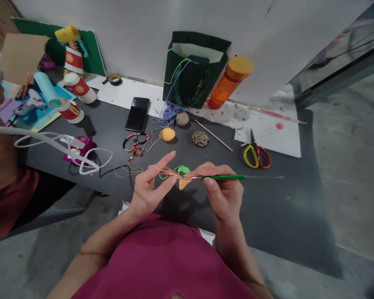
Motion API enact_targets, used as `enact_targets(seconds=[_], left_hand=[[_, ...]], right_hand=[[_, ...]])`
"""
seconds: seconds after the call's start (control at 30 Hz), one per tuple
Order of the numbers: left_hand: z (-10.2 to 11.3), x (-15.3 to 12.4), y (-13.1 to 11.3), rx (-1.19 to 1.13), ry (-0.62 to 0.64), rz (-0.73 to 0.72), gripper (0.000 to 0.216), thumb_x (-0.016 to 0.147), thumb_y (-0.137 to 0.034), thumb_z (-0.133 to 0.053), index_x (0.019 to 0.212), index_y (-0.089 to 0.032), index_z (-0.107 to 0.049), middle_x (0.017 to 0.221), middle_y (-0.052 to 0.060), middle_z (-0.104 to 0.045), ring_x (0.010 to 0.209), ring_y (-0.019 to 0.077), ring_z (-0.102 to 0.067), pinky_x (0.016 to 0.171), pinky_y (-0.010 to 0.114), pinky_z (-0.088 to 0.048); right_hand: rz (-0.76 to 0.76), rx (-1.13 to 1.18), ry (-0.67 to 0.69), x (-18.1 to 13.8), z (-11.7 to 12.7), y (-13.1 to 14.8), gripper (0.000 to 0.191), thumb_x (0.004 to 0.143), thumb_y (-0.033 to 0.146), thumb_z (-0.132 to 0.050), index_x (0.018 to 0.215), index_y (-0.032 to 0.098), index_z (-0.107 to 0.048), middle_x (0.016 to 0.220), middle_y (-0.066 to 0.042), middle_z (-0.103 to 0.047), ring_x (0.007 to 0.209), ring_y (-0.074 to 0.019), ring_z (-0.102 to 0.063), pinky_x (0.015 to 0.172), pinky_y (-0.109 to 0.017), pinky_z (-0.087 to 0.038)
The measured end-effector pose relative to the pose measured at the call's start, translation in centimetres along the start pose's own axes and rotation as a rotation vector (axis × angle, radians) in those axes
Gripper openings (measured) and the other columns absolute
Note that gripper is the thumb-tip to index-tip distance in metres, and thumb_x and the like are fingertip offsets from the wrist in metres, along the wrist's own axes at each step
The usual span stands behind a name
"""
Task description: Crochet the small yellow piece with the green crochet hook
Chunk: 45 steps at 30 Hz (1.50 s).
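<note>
**Hook-to-Work Alignment**

The right hand [222,189] grips the green handle of the crochet hook [227,177] between closed thumb and forefinger. The hook lies level, with its long axis running left to right and its working end pointing left. The yellow crochet piece [184,183] sits at that end, between both hands. The left hand [149,189] pinches the piece's left edge, forefinger raised, with yarn [163,170] crossing it. Scissors [257,155] lie well apart on the table [283,216].

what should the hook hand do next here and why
Probably catch the yarn strand with the green crochet hook and pull it through: the right hand holds the hook's tip at the yellow piece, and the left hand holds the strand taut beside it.
</note>
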State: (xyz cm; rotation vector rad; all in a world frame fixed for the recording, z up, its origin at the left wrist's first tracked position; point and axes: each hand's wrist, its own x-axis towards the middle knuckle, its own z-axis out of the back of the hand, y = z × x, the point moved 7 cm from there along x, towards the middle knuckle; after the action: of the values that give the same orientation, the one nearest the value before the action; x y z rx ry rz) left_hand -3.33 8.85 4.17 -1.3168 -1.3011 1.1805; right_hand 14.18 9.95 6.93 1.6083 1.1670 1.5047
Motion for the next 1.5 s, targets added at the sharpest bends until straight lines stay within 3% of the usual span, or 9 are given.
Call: enact_targets(seconds=[0.3, 0.57, 0.7, 0.83, 1.0, 1.17, 1.33, 1.5], left_hand=[[0.1, 0.1, -0.4, 0.124, -0.03, -0.049, 0.049, 0.084, -0.024, -0.077, 0.132, -0.022, -0.072, 0.089, 0.004, -0.081, 0.091, 0.0191, -0.071, 0.096, 0.033, -0.053], [-0.6, -0.3, -2.5, 0.428, -0.097, -0.436, 0.055, 0.086, -0.011, -0.07, 0.138, -0.027, -0.066, 0.089, 0.0, -0.083, 0.081, 0.0169, -0.073, 0.09, 0.036, -0.049], [-0.7, -0.6, -2.5, 0.444, -0.134, -0.507, 0.058, 0.085, -0.011, -0.071, 0.14, -0.029, -0.064, 0.088, -0.001, -0.083, 0.08, 0.0174, -0.073, 0.089, 0.037, -0.049], [-0.4, -0.4, -1.6, 0.303, -0.153, -0.346, 0.055, 0.083, -0.016, -0.075, 0.137, -0.025, -0.067, 0.084, 0.001, -0.08, 0.08, 0.0175, -0.071, 0.09, 0.036, -0.051], [-1.3, 0.3, 1.2, -0.225, -0.034, 0.09, 0.065, 0.074, -0.024, -0.086, 0.136, -0.022, -0.068, 0.079, -0.001, -0.075, 0.076, 0.0135, -0.066, 0.081, 0.029, -0.052], [-3.3, -0.1, 3.1, -0.636, 0.096, 0.471, 0.071, 0.067, -0.019, -0.09, 0.135, -0.022, -0.068, 0.07, -0.006, -0.067, 0.067, 0.0073, -0.06, 0.075, 0.023, -0.048], [-4.1, -0.6, 3.1, -0.748, 0.102, 0.599, 0.08, 0.066, -0.015, -0.09, 0.142, -0.024, -0.062, 0.069, -0.007, -0.068, 0.067, 0.0064, -0.059, 0.074, 0.021, -0.047], [-4.0, -0.6, 3.3, -0.745, 0.088, 0.593, 0.083, 0.067, -0.018, -0.09, 0.144, -0.024, -0.06, 0.072, -0.007, -0.071, 0.072, 0.0083, -0.063, 0.081, 0.024, -0.047]], right_hand=[[0.121, -0.237, 0.054, -0.8, -0.1, 1.2, 0.021, 0.096, 0.014, -0.061, 0.109, 0.028, -0.07, 0.098, -0.002, -0.083, 0.088, -0.0197, -0.073, 0.078, -0.037, -0.058], [0.303, -0.534, 0.077, -0.8, -1.3, 3.3, 0.031, 0.092, 0.007, -0.064, 0.115, 0.029, -0.069, 0.097, -0.003, -0.083, 0.087, -0.0202, -0.074, 0.075, -0.038, -0.058], [0.335, -0.594, 0.069, -1.0, -1.6, 3.4, 0.03, 0.091, 0.008, -0.065, 0.113, 0.027, -0.07, 0.099, -0.004, -0.083, 0.087, -0.0203, -0.074, 0.077, -0.037, -0.057], [0.351, -0.647, 0.085, -1.2, -1.8, 3.2, 0.032, 0.091, 0.007, -0.066, 0.113, 0.029, -0.07, 0.099, -0.002, -0.084, 0.091, -0.0203, -0.076, 0.079, -0.037, -0.055], [0.421, -0.675, 0.08, -1.6, -1.9, 2.7, 0.037, 0.089, 0.009, -0.069, 0.118, 0.032, -0.069, 0.098, -0.001, -0.084, 0.092, -0.0222, -0.078, 0.079, -0.039, -0.057], [0.464, -0.573, 0.005, -2.4, -1.5, 1.8, 0.042, 0.089, 0.011, -0.068, 0.123, 0.035, -0.07, 0.099, -0.003, -0.084, 0.085, -0.0221, -0.079, 0.069, -0.039, -0.06], [0.389, -0.4, -0.142, -3.1, -1.0, 0.6, 0.039, 0.088, 0.009, -0.07, 0.117, 0.035, -0.074, 0.098, -0.003, -0.084, 0.076, -0.0223, -0.079, 0.062, -0.039, -0.06], [0.277, -0.265, -0.273, -3.5, -0.2, -0.2, 0.027, 0.093, 0.014, -0.066, 0.113, 0.03, -0.073, 0.09, -0.002, -0.082, 0.075, -0.0208, -0.079, 0.064, -0.036, -0.062]])
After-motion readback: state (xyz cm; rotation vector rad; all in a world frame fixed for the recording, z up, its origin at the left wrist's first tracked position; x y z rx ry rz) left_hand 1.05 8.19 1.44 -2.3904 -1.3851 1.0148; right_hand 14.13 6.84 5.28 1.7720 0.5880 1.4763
